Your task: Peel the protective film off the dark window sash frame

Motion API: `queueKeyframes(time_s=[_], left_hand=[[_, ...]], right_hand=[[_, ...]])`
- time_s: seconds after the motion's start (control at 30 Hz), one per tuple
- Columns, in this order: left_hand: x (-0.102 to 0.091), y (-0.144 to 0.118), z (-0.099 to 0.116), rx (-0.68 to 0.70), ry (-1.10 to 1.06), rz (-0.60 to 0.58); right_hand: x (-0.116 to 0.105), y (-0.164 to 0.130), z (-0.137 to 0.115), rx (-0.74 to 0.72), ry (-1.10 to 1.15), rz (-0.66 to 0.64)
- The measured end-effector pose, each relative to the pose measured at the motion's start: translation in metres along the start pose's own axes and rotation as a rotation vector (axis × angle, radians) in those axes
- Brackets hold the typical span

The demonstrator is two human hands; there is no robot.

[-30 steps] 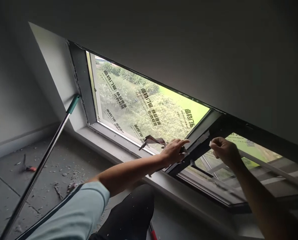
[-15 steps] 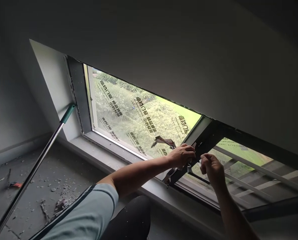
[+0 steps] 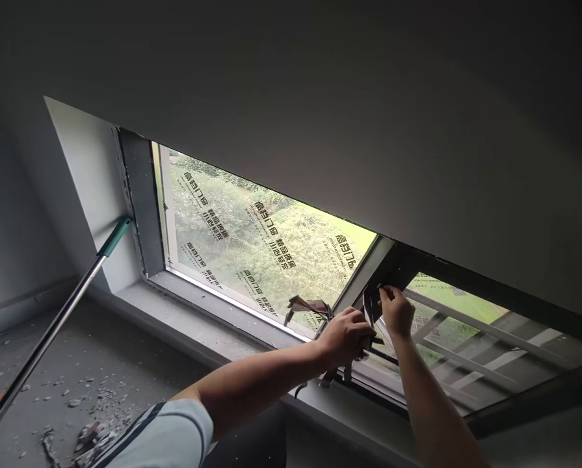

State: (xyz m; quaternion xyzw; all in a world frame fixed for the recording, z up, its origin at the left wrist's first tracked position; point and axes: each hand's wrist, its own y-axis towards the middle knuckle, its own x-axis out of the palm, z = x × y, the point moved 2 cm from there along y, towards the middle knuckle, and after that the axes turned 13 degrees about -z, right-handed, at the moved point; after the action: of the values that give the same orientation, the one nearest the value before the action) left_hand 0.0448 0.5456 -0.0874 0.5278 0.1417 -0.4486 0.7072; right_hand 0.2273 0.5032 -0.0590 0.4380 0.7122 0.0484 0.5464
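Dark film strip: thin protective film strip (image 3: pixel 306 305), grey-brown, crumpled and curled, peeled off the dark window mullion (image 3: pixel 369 273) and hanging loose at the bottom edge of the left pane.
Printed film: clear protective film (image 3: pixel 251 250) with rows of dark printed characters covers the left glass pane; green hillside shows through it.
Left hand: left hand (image 3: pixel 344 338) sits low on the mullion, near the sill; its grip is clenched around a bunch of the loose film, whose tails dangle below the fingers.
Right hand: right hand (image 3: pixel 396 311) is just above and beside the left one, fingertips pinched on a small pale edge of film stuck to the mullion's dark face.
Film versus grip: the curled strip juts out to the left of the left hand, clear of the glass.
Sill: grey window sill (image 3: pixel 198 328) runs under both panes, just below the hands.
Pole: metal pole with a green end (image 3: pixel 66 305) leans against the left window reveal, well apart from the hands.
Floor: dusty floor (image 3: pixel 51 390) littered with small debris.
Outside: white railing bars (image 3: pixel 471 325) behind the right pane.
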Motion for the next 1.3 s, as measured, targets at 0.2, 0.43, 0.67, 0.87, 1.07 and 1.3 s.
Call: queueKeyframes(time_s=[0.2, 0.43, 0.67, 0.87, 1.07, 1.3], left_hand=[[0.013, -0.027, 0.010, 0.006, 0.060, -0.151], [0.020, -0.058, 0.014, 0.005, 0.015, -0.203], [0.023, -0.105, 0.004, -0.060, -0.150, -0.104], [0.016, -0.134, -0.009, -0.164, -0.278, -0.026], [0.017, -0.145, -0.008, -0.186, -0.293, -0.045], [0.010, -0.153, -0.003, -0.219, -0.313, -0.019]], right_hand=[[0.010, 0.008, 0.003, -0.141, -0.463, 0.090], [0.010, 0.014, 0.011, -0.331, -0.587, 0.086], [0.014, 0.013, 0.022, -0.435, -0.466, 0.213], [0.014, 0.005, 0.019, -0.420, -0.502, 0.223], [0.014, 0.006, 0.017, -0.381, -0.593, 0.207], [0.012, 0.011, 0.016, -0.300, -0.598, 0.201]])
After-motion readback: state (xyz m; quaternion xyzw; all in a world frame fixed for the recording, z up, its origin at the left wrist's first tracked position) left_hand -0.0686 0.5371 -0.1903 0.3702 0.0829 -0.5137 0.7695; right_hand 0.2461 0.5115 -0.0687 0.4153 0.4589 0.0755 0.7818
